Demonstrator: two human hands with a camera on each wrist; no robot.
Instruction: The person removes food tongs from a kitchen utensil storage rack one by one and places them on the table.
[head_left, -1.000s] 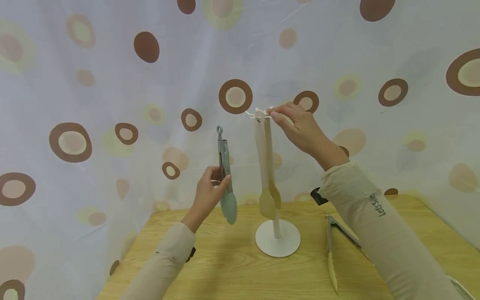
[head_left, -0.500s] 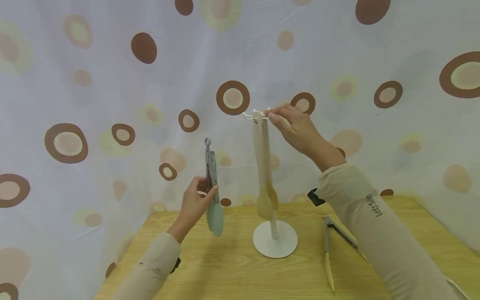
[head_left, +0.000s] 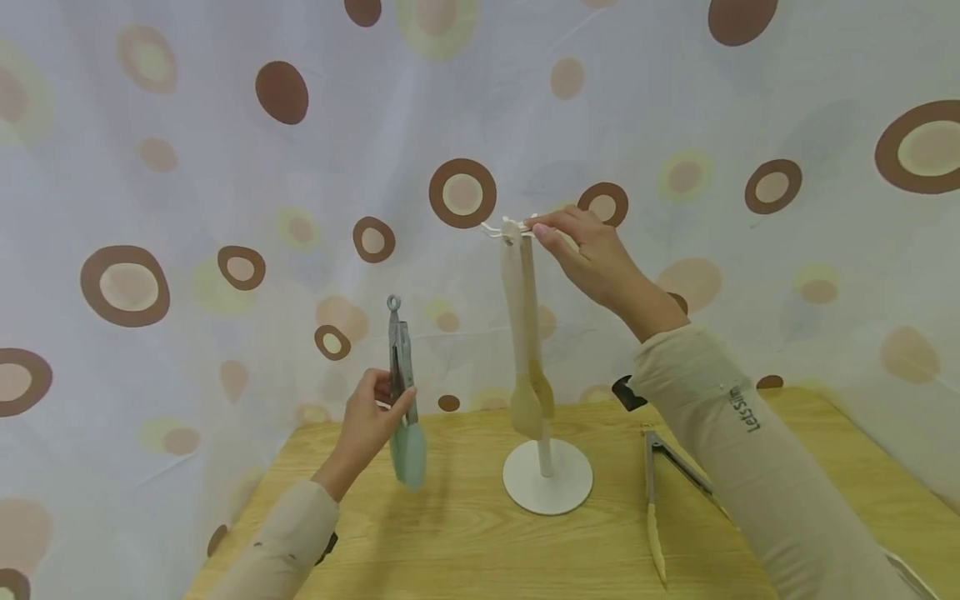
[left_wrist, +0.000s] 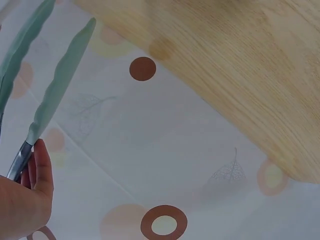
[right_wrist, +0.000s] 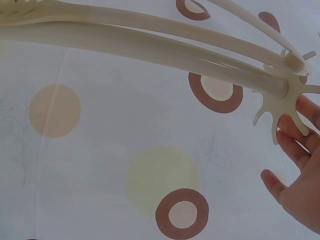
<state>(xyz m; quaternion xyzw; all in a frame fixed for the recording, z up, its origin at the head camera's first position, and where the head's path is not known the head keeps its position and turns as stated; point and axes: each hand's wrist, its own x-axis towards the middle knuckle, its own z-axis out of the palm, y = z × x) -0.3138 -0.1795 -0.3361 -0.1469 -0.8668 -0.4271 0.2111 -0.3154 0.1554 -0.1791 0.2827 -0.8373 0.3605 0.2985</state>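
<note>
In my left hand (head_left: 367,421) I grip a pair of tongs (head_left: 408,454) with mint-green tips and a metal body, hanging tips down left of the stand. Two mint tips stand apart in the left wrist view. A white utensil stand (head_left: 546,458) has a round base and a crown of hooks (right_wrist: 282,105). My right hand (head_left: 588,250) pinches a hook at the top with its fingertips. From the crown hang a pale beige spatula (head_left: 527,408) and another beige utensil (head_left: 548,392) behind it. Slots show in one utensil's head (right_wrist: 30,11) in the right wrist view.
Another pair of tongs (head_left: 650,475), metal with cream tips, lies spread on the wooden table (head_left: 465,542), right of the stand and partly under my right sleeve. A white curtain (head_left: 360,167) with brown circles hangs behind. A white edge (head_left: 911,575) shows at lower right.
My left hand has carried the green tongs left and down, away from the stand. The right hand stays at the hooks. The whole head view has shifted slightly left.
</note>
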